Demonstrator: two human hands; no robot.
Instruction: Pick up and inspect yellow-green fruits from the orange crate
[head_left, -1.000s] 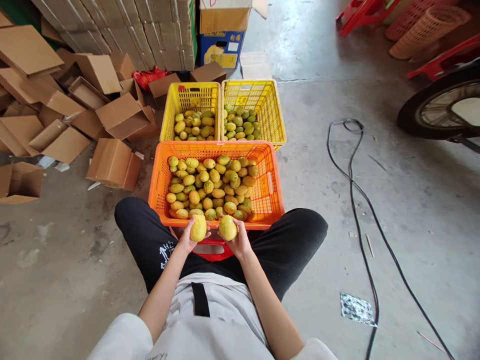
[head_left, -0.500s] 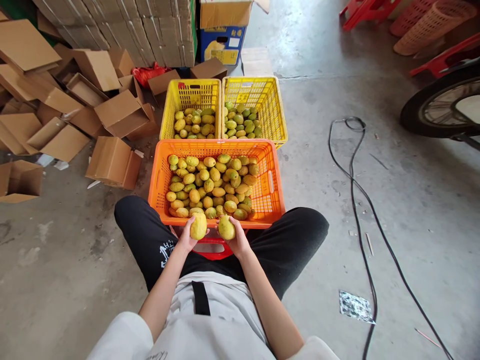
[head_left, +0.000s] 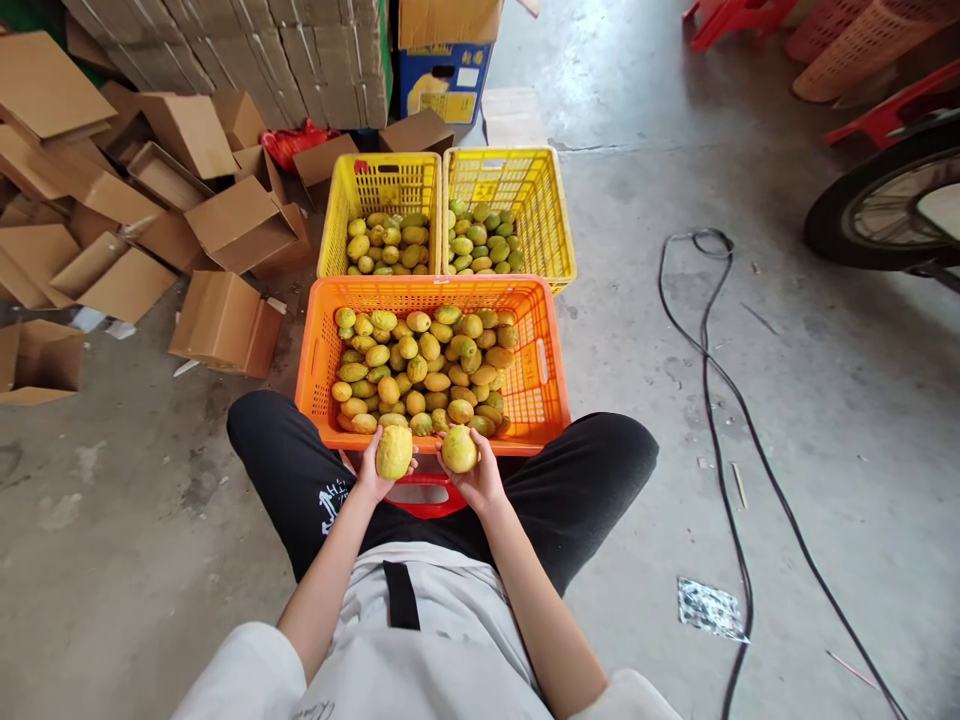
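Note:
My left hand is closed around a yellow, bumpy-skinned lemon. A second, smoother and greener lemon rests in the fingers of my right hand. Both are held side by side, a little apart, at the near rim of an orange crate. Inside that crate lies a heap of yellow to green lemons. Behind it stand two yellow crates; the left yellow crate has yellowish lemons in it, and the right yellow crate mostly greener lemons.
Open cardboard boxes are piled at the left, before stacked cartons. A blue box stands behind the crates. On the floor at the right lie a black cable and a shiny packet. A wheel is farther right.
The lemon in my right hand has turned and shows another side; that hand shifted slightly. The left-hand lemon has turned a little too. Both stay held, and the crates have not changed.

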